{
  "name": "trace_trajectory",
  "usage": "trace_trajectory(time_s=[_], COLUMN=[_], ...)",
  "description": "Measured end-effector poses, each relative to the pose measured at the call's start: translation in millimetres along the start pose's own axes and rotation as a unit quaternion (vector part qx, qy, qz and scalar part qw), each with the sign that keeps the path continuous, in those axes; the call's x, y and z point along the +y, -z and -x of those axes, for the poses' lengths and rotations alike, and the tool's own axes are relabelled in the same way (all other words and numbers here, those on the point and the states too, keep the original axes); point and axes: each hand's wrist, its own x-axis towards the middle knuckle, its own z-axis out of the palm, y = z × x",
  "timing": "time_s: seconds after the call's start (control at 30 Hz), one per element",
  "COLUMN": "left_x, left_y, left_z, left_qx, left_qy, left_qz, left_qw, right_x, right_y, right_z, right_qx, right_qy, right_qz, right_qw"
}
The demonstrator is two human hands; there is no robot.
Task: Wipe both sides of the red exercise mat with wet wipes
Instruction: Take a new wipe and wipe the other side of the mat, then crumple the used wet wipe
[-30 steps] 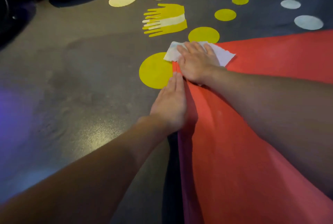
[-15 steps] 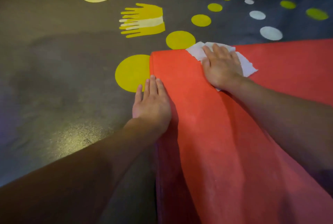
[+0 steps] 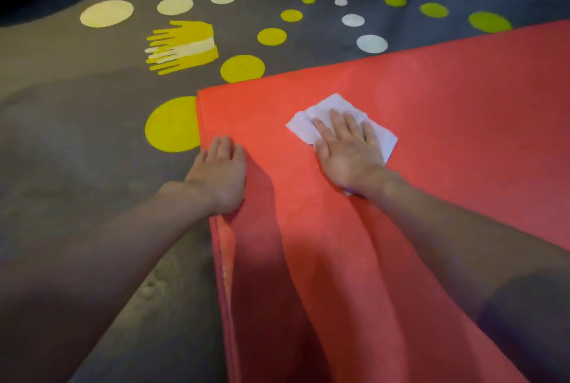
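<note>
red exercise mat [image 3: 431, 123] lay on grey floor [image 3: 77, 151] | right hand [image 3: 348, 151] flat, fingers straight, pressed wet wipe [image 3: 311, 126] onto mat | left hand [image 3: 220, 176] at its 9 o'clock, flat on mat's left edge, gripped nothing

Red mat [image 3: 431, 111] matt, faintly grainy; wipe [image 3: 303, 128] thin soft white cloth-paper; floor [image 3: 77, 142] speckled, slight sheen

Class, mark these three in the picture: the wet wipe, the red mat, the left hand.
wet wipe [image 3: 300, 128]: head view, its bare left corner.
red mat [image 3: 462, 98]: head view, open surface right of the wipe.
left hand [image 3: 220, 177]: head view, back of hand.
</note>
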Motion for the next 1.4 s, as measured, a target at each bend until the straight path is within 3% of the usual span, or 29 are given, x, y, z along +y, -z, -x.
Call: trace_trajectory(time_s=[0.07, 0.17, 0.23, 0.3, 0.37, 0.5, 0.57, 0.63, 0.7, 0.8, 0.87, 0.93, 1.07, 1.23, 1.33, 1.4], left_x=[23.3, 39.3, 50.2, 69.5, 92.7, 130.7, 145.7, 160.8, 175.7, 197.0, 207.8, 216.7, 221.6, 220.9, 226.5, 232.2], left_y=[-5.0, -2.4, -5.7, -12.5, -17.9, -16.7, -14.4, -13.1, -11.7, -12.7, -15.4, -16.1, -6.2, 5.6, 15.3, 31.3], left_z=[17.1, 25.6, 28.6, 36.2, 46.5, 57.7, 62.7, 65.8, 66.5, 66.2, 67.0, 65.8, 55.5, 41.6, 24.3, 22.9], left_qx=[0.039, 0.093, 0.098, 0.079, 0.054, 0.051, 0.019, 0.006, 0.015, 0.002, -0.017, -0.019, -0.039, -0.071, -0.092, -0.106], left_qy=[-0.059, -0.003, -0.023, -0.095, -0.142, -0.139, -0.168, -0.180, -0.161, -0.178, -0.208, -0.219, -0.203, -0.174, -0.125, -0.093], left_qz=[0.090, 0.234, 0.225, 0.175, 0.138, 0.111, 0.114, 0.124, 0.131, 0.123, 0.096, 0.056, 0.036, 0.060, 0.191, 0.334], left_qw=[0.993, 0.968, 0.969, 0.977, 0.979, 0.983, 0.979, 0.976, 0.978, 0.976, 0.973, 0.974, 0.978, 0.980, 0.969, 0.932], right_x=[-24.1, -80.1, -75.4, -44.3, -6.3, 70.6, 77.1, 58.5, 27.4, 0.9, 17.8, 53.3, 112.0, 129.0, 102.6, 76.1], right_y=[-7.8, -32.4, -36.2, -32.2, -28.2, -12.0, -9.7, -18.3, -30.7, -36.7, -31.8, -29.8, -22.2, -13.7, -15.6, -4.0], right_z=[25.9, 110.7, 158.9, 166.4, 157.0, 132.8, 136.0, 153.4, 189.6, 255.7, 275.6, 270.4, 231.6, 169.4, 140.6, 125.2], right_qx=[0.023, 0.033, 0.008, 0.005, 0.003, 0.002, 0.000, 0.010, 0.027, 0.005, -0.031, -0.016, -0.029, 0.027, 0.120, 0.224], right_qy=[-0.038, 0.134, 0.239, 0.279, 0.235, 0.015, -0.070, -0.101, -0.046, 0.122, 0.222, 0.250, 0.084, -0.085, -0.150, -0.137], right_qz=[-0.007, 0.017, 0.003, 0.009, 0.033, 0.020, -0.005, -0.013, 0.001, -0.002, 0.008, 0.038, 0.040, 0.006, -0.078, -0.250], right_qw=[0.999, 0.990, 0.971, 0.960, 0.971, 1.000, 0.998, 0.995, 0.999, 0.993, 0.975, 0.967, 0.995, 0.996, 0.978, 0.932])
